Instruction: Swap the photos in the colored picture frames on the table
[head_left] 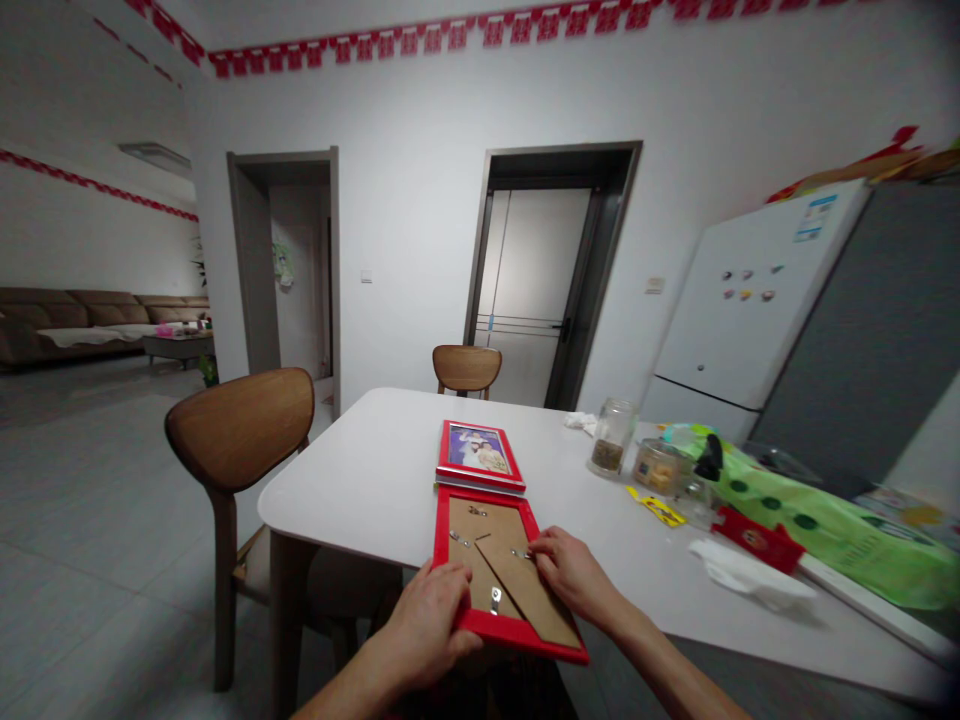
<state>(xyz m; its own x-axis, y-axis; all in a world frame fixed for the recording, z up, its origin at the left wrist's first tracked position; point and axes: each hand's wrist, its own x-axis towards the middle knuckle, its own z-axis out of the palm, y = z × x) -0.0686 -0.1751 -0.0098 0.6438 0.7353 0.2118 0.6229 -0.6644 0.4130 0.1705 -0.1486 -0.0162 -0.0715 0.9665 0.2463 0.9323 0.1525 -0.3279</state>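
Observation:
A red picture frame (491,628) lies back side up at the near edge of the white table, partly past the edge. Its brown backing board (469,545) carries metal clips and a slanted stand leg (525,585). My left hand (431,615) grips the frame's left side, thumb below and fingers on top. On the right side, my right hand (566,570) has its fingers bent at a metal clip (523,553); the fingertips are partly hidden. Just beyond, a second red frame (478,455) lies face up with a photo in it, touching or nearly touching the first.
The white table (360,480) holds a glass jar (611,440), a container of snacks (660,465), a yellow packet (656,507), tissue (750,575) and a green bag (832,530) on the right. Wooden chairs (244,430) stand at the left and far side.

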